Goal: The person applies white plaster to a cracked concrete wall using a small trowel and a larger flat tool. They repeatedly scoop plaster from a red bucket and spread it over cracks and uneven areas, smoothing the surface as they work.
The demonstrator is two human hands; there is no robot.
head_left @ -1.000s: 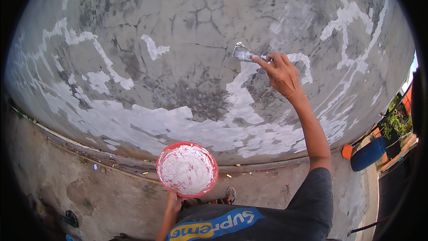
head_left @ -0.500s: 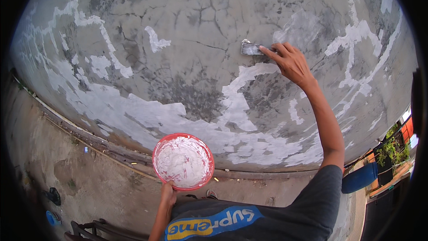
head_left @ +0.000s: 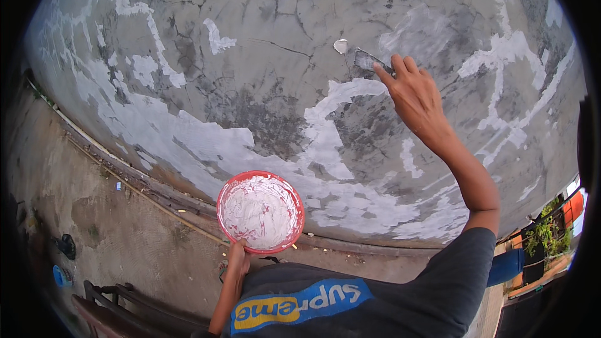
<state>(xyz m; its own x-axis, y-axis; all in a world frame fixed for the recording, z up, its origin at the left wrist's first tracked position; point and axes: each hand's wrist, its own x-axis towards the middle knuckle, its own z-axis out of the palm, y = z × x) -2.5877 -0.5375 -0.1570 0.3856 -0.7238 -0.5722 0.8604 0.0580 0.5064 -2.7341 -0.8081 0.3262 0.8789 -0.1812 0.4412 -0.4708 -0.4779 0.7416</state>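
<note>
My right hand (head_left: 418,91) reaches up to the cracked grey wall (head_left: 263,15), its fingers closed on a putty knife (head_left: 365,59) whose flat blade is close against the surface. Just left of the blade, a small thick dab of white putty (head_left: 340,46) sticks to the wall. Low in front of me, my left hand (head_left: 238,258) grips the near rim of a round red basin (head_left: 220,213). White putty (head_left: 261,209) coats the inside of that basin in uneven smears. The part of the knife's handle inside my palm is hidden.
Pale putty patches (head_left: 206,134) spread along the lower wall and over cracks. A pipe (head_left: 150,198) runs along the wall's foot. Dark metal bars (head_left: 113,303) stand at lower left, near a blue container (head_left: 62,275). A blue drum (head_left: 506,267) is at right.
The putty knife has shifted slightly right across the wall, and a white dab now sits apart from its blade. My left hand still holds the basin; the whole view has shifted slightly.
</note>
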